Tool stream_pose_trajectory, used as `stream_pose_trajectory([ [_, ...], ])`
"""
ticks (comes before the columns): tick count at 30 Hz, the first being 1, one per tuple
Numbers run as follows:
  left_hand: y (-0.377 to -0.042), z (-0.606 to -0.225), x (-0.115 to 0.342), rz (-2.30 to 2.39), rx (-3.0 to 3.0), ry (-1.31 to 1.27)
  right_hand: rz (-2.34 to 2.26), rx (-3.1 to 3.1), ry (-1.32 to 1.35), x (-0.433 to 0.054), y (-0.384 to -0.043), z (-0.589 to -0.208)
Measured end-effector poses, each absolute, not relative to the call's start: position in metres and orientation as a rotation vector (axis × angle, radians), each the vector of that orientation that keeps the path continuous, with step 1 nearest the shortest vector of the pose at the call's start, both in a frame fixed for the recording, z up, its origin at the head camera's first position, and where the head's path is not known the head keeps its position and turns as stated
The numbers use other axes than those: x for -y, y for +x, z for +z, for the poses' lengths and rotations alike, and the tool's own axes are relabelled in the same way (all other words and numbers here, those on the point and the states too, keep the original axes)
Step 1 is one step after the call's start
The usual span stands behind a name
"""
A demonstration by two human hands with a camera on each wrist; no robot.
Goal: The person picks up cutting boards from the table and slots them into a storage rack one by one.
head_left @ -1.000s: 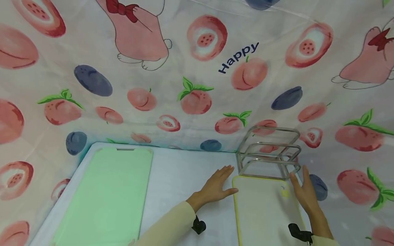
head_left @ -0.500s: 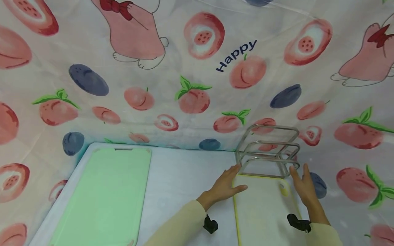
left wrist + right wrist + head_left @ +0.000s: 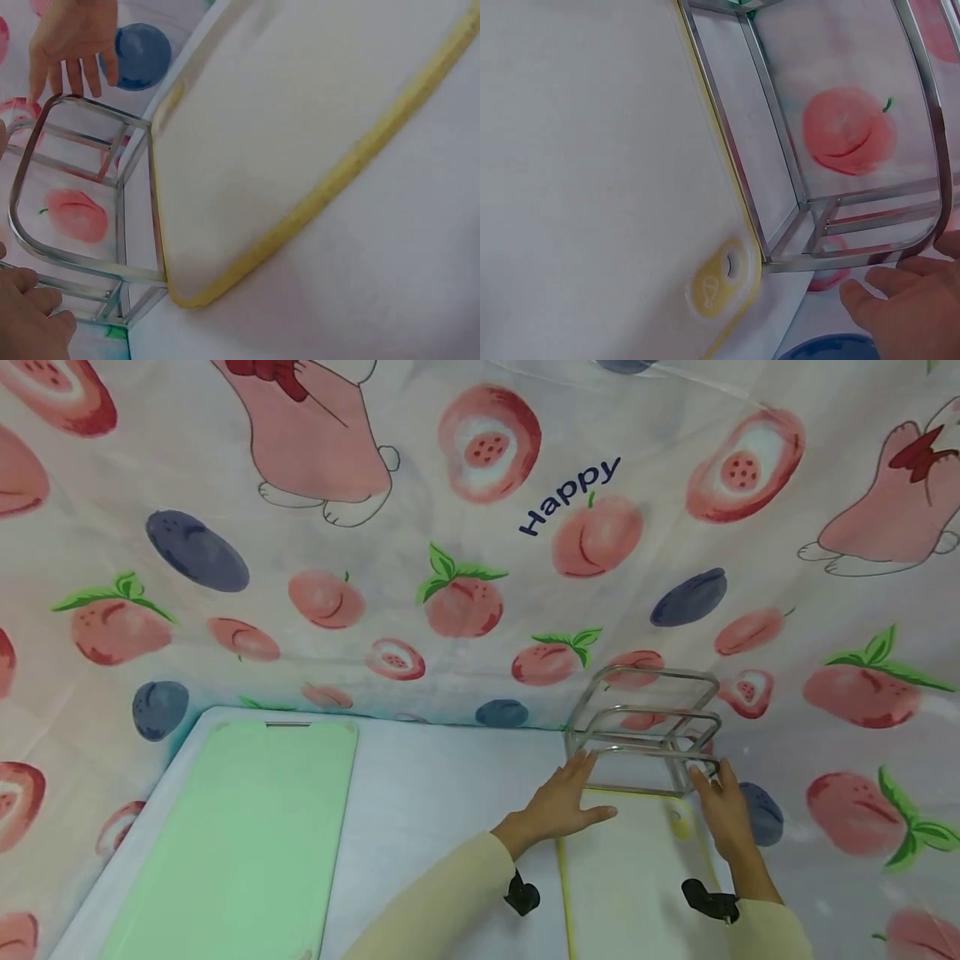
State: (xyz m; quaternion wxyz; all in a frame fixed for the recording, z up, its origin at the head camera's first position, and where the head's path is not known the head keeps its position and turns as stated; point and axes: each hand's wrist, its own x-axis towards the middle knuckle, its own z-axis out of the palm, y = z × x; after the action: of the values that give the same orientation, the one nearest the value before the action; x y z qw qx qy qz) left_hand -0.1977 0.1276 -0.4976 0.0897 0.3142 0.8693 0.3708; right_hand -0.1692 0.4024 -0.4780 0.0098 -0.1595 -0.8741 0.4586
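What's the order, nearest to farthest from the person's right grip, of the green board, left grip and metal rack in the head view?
From the right grip:
1. Metal rack: right by its fingertips, ahead and leftward.
2. Left grip: farther left, near the rack's other front corner.
3. Green board: farthest, on the table's left side.

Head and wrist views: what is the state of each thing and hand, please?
Rack, upright, no board in it.
White board, lying flat in front of the rack.
Green board, lying flat, apart from the rack.
Cloth, hanging, creased.
Left hand, fingers extended, at the rack; contact unclear.
Right hand, fingers spread, at the rack; contact unclear.
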Motion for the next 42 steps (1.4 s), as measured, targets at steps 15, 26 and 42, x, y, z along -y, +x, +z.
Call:
stream_pose_trajectory([
  [15, -0.212, -0.497, -0.139, 1.453, -2.35, 0.746, 1.432, 2.706, -0.489, -0.393, -0.17, -0.477],
  [26, -0.205, -0.508, -0.135, 1.225, -2.502, 0.835, 1.449, 2.633, -0.474, -0.388, -0.172, -0.485],
  [42, -0.2, -0.502, -0.131, 1.081, -2.623, 0.804, 1.547, 2.512, -0.527, -0.38, -0.171, -0.49],
])
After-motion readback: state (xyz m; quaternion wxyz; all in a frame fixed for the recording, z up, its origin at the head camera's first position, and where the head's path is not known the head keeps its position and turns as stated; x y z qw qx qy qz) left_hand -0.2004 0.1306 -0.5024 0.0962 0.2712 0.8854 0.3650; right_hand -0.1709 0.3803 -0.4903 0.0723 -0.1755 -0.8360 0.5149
